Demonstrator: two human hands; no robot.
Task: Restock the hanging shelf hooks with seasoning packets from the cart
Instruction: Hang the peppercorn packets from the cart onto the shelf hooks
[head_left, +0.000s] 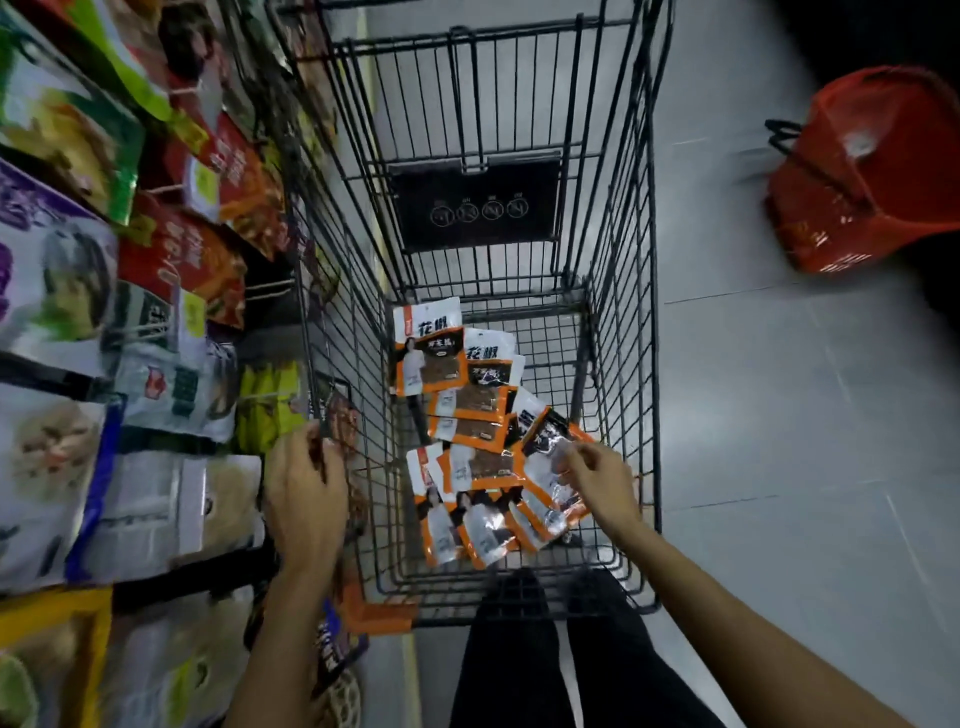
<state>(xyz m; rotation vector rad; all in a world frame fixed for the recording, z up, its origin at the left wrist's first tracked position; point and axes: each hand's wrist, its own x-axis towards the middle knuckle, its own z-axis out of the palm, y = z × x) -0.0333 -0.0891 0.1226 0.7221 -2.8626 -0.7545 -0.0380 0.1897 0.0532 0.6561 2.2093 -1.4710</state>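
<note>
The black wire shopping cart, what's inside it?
In the black wire shopping cart, a loose pile of orange-and-white seasoning packets overlaps on the mesh floor. The right hand reaches in, covering part of one. The lower packets are partly hidden.

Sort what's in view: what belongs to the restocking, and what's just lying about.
Job: seasoning packets, cart, shelf hooks, left hand, right hand.
Lying about: red basket on the floor, other bags hung on the shelf.
</note>
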